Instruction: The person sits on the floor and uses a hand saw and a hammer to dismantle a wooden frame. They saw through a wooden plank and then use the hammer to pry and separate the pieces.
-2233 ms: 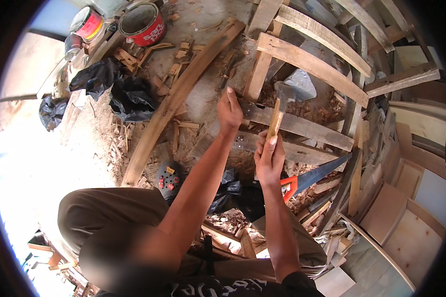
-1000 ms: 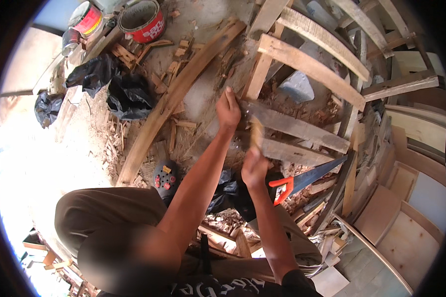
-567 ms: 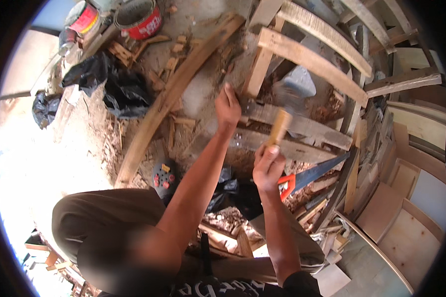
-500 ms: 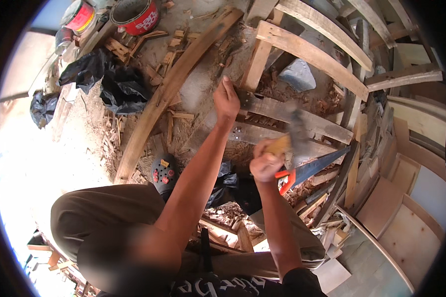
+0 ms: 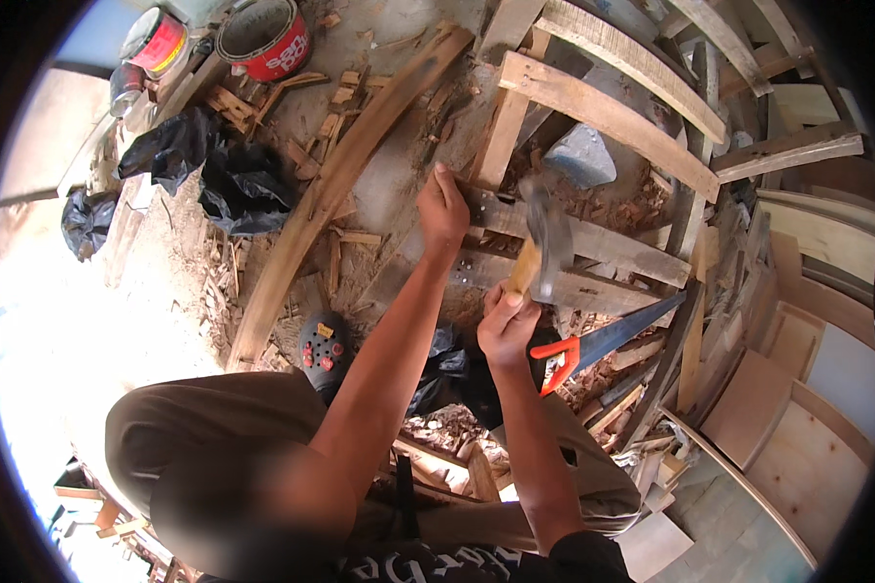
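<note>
Holding the hammer (image 5: 526, 267) by its yellow handle, the right hand (image 5: 508, 325) is curled snug around it. The hammer's metal head looks to be up over the two gray boards, but it is a bit blurry, so I cannot tell if it touches them. The left hand (image 5: 443, 209) is at the near end of the upper gray board (image 5: 622, 251). Some of its fingers are hidden, so I cannot tell if it grips the wood or just leans there. The lower gray board (image 5: 603, 291) lies just beside the upper one.

The work looks partway done. Small shiny spots (image 5: 466, 263) on the lower board may be nail heads. I cannot tell how many nails are left to bang or pull. The saw (image 5: 612, 340) lies near the right hand, and neither hand holds it.
</note>
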The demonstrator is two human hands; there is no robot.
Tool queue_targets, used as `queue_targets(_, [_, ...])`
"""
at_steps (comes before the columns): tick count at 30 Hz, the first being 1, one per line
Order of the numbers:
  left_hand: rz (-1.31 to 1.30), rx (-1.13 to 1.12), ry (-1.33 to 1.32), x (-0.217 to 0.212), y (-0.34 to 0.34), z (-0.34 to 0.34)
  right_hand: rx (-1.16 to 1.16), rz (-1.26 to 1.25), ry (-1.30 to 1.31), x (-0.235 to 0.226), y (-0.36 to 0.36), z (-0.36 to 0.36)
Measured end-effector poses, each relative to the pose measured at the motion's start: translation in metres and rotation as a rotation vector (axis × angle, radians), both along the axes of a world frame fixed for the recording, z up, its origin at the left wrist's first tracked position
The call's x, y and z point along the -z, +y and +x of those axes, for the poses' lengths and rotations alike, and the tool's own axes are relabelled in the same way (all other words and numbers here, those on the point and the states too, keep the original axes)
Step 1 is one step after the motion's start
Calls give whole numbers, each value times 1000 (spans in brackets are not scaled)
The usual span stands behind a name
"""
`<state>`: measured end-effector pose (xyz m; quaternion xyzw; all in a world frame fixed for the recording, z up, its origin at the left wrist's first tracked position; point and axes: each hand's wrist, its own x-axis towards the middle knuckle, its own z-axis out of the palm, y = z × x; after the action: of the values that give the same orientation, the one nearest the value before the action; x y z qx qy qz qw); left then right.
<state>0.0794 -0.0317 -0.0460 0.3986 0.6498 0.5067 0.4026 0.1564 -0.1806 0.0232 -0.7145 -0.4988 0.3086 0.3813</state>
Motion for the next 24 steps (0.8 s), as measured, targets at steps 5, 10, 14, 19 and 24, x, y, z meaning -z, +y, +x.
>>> queue_targets(5, [116,-33,-34,13,2,-7,-11,-25,-114,0,0,-8])
queue_targets(10, [172,-45,-63,7,-5,2,-11,-274,-193,8,10,0])
queue_targets(14, [58,18,-58,7,-4,3,25,-320,-216,5,19,3])
queue_targets(19, [129,69,-112,27,-6,-16,259,-311,281,-9,-26,55])
queue_targets(24, [-45,211,-119,16,-13,-45,489,-208,4,-26,-130,119])
